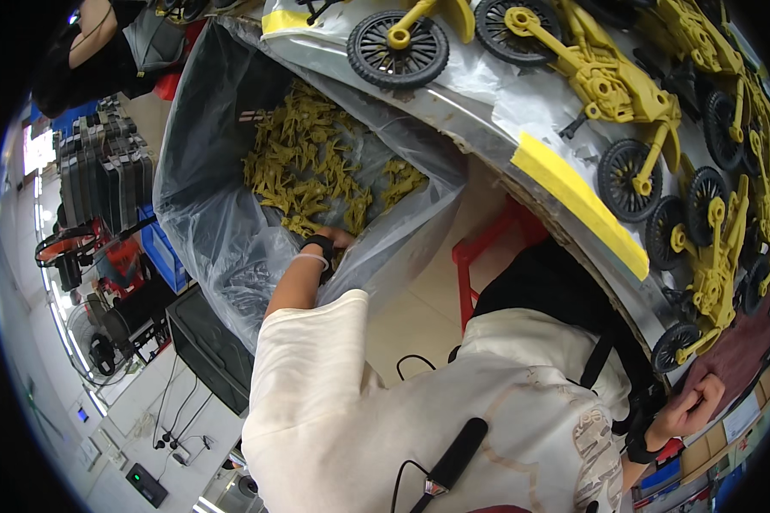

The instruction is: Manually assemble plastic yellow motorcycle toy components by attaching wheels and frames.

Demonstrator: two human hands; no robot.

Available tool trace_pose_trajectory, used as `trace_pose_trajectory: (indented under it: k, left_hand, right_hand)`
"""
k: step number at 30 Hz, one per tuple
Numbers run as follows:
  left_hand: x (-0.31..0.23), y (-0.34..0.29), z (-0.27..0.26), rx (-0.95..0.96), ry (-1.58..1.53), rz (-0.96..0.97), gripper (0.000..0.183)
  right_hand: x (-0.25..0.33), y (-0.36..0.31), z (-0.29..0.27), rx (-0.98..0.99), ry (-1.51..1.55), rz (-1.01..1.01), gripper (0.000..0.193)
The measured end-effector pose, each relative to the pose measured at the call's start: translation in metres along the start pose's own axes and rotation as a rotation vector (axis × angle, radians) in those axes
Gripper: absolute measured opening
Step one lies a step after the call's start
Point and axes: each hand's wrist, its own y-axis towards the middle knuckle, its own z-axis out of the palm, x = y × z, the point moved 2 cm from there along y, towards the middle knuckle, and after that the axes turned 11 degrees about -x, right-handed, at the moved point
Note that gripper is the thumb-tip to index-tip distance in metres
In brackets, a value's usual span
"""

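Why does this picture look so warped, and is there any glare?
In the head view, the fisheye lens bows the table edge and leaves the corners black; the light strips at left glare white; the clear plastic bag has a pale sheen; the left hand is inside it, its fingers too obscured to make out.

From where I stand, the one fisheye camera sits on the person's head and looks down past the white shirt (316, 376) close beneath it, taking in the left hand (340, 237) inside the plastic bag (201, 167), the right hand (695, 407) near the right rim, and a pale wall (128, 417) at left
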Motion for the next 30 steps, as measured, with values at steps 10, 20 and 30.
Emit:
trace_pose_trajectory:
  k: [10, 20, 30]
  left_hand:
    - [0.031, 0.024, 0.003, 0.044, -0.137, 0.045, 0.034]
    - [-0.002, -0.015, -0.028, 0.087, -0.905, 0.219, 0.030]
    - [-0.017, -0.192, -0.091, -0.294, -1.220, 0.956, 0.067]
  right_hand:
    - [0.003, 0.000, 0.003, -0.019, -0.017, 0.000, 0.012]
    - [0.001, -0.004, 0.003, -0.024, 0.021, 0.003, 0.012]
    - [0.007, 0.010, 0.004, 0.028, 0.174, 0.004, 0.019]
